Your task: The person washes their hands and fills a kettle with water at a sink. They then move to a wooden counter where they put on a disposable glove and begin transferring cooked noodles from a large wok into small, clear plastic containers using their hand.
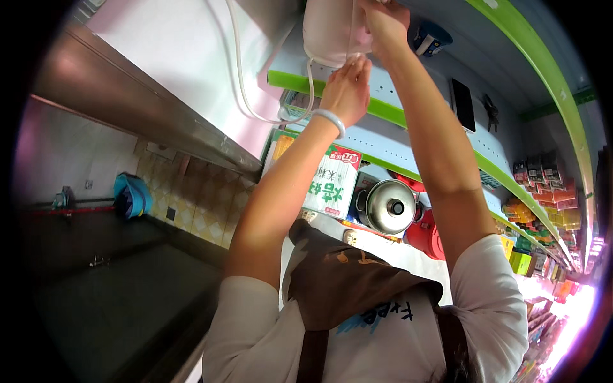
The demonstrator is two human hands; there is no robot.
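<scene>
At the top of the head view, a pale plastic tank or container (328, 31) stands on a green-edged metal shelf (390, 112). A white tube or cord (242, 81) loops down beside it. My left hand (348, 88), with a pale bangle (330, 119) at the wrist, has its fingertips together at the container's lower edge; whether they hold anything is hidden. My right hand (387, 24) is higher up against the container's side, fingers bent and partly cut off by the picture's edge, so its grip is unclear.
A blue cup (431, 38), a black phone (462, 105) and keys (491, 113) lie along the shelf. Below are a printed carton (335, 186), a lidded steel pot (390, 207) and a red container (427, 234). Packaged goods (539, 170) fill shelves at right.
</scene>
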